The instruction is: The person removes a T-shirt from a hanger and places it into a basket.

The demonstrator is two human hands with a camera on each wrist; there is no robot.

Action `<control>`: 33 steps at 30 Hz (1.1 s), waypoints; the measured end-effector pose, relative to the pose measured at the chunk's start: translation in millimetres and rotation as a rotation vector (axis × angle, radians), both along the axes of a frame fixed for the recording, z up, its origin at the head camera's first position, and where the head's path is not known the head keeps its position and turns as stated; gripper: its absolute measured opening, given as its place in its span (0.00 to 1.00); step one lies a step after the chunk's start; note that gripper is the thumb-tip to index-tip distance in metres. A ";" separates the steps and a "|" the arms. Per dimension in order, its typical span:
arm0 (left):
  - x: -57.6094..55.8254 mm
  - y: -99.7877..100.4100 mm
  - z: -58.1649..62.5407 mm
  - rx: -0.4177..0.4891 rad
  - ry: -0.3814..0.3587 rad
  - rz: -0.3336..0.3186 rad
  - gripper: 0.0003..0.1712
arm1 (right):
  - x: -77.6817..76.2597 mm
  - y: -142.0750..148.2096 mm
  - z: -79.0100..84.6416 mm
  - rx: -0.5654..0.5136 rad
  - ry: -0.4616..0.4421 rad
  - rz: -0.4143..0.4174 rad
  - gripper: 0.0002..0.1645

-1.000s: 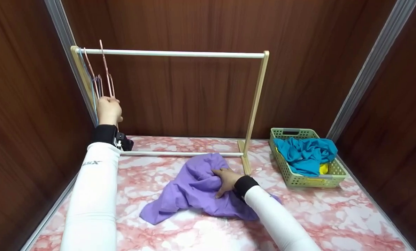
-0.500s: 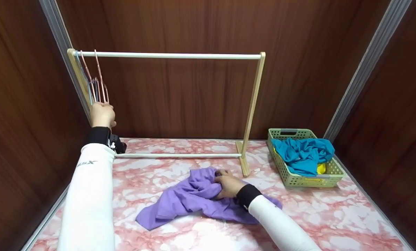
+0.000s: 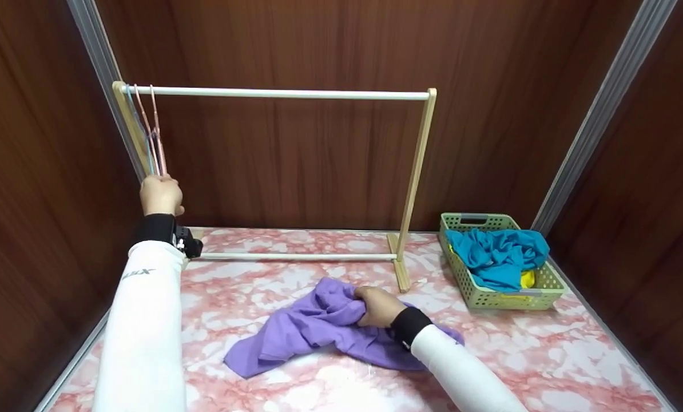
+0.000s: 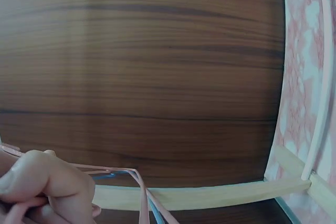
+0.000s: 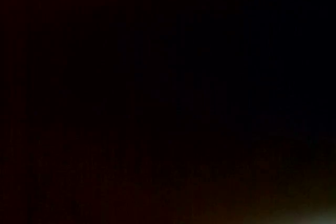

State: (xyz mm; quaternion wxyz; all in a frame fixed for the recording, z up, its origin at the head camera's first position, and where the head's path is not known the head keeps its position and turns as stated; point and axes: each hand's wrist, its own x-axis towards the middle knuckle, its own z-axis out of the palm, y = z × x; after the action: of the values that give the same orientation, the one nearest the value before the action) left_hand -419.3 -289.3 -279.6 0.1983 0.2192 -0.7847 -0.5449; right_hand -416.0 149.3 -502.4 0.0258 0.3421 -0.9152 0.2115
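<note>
At the left end of the rack, my left hand [image 3: 162,194] grips a pink hanger [image 3: 155,111] by its lower part, its hook level with the top rail. The left wrist view shows curled fingers [image 4: 68,187] around the pink hanger [image 4: 142,195]. Another pink hanger and a blue hanger [image 4: 155,211] hang close beside it. On the tabletop lies a crumpled purple cloth [image 3: 301,326]. My right hand [image 3: 380,308] grips a bunched part of it, fingertips hidden in the folds. The right wrist view is almost black.
The clothes rack has a white top rail [image 3: 284,92] and wooden side posts [image 3: 416,177]. At the back right stands a green basket [image 3: 516,300] holding teal cloth [image 3: 499,257] and yellow cloth [image 3: 527,279]. Brown wood-grain panels enclose the marbled table [image 3: 250,286].
My left hand has moved down and left; the pink hanger's hook has come down from above the rail to its level. My right hand's fingers have closed into the purple cloth, whose raised top has sunk.
</note>
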 end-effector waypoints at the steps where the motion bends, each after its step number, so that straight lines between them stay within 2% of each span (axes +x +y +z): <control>1: 0.7 -1.4 -0.4 -0.005 0.001 0.002 0.24 | -1.2 3.2 1.4 -0.044 -0.016 -0.015 0.23; 5: 3.6 -7.1 -0.6 -0.004 -0.019 -0.005 0.25 | -8.4 18.7 11.5 -0.235 -0.028 -0.101 0.20; 8: 4.1 -9.8 -0.2 -0.008 -0.034 -0.007 0.26 | -13.8 34.5 28.6 -0.381 0.008 -0.180 0.20; 12: 4.9 -11.4 0.5 -0.014 -0.046 -0.014 0.28 | -17.0 61.3 67.7 -0.558 0.040 -0.295 0.19; 16: 7.0 -12.1 0.7 0.001 -0.043 -0.018 0.28 | -14.3 92.6 112.9 -0.673 0.082 -0.427 0.17; 21: 9.2 -12.0 1.5 0.022 -0.011 -0.016 0.24 | -9.2 135.6 162.8 -0.814 0.137 -0.583 0.10; 25: 9.4 -12.2 2.0 0.042 0.004 -0.015 0.20 | -9.2 168.0 199.9 -0.953 0.148 -0.742 0.10; 29: 9.9 -12.0 1.2 0.036 -0.005 -0.012 0.23 | -14.1 190.0 228.2 -1.223 0.195 -0.828 0.15; 31: 10.1 -11.7 0.9 0.024 -0.016 -0.008 0.26 | -17.4 197.1 236.6 -1.357 0.250 -0.830 0.20; 33: 10.0 -12.0 0.7 0.013 -0.019 -0.003 0.27 | -21.4 203.5 239.4 -1.434 0.319 -0.831 0.23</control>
State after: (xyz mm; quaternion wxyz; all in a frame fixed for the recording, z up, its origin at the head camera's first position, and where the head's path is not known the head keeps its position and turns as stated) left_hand -409.3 -301.3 -278.9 0.1887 0.2244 -0.7832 -0.5482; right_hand -437.4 352.8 -263.0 0.4414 -0.0959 -0.5960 0.6638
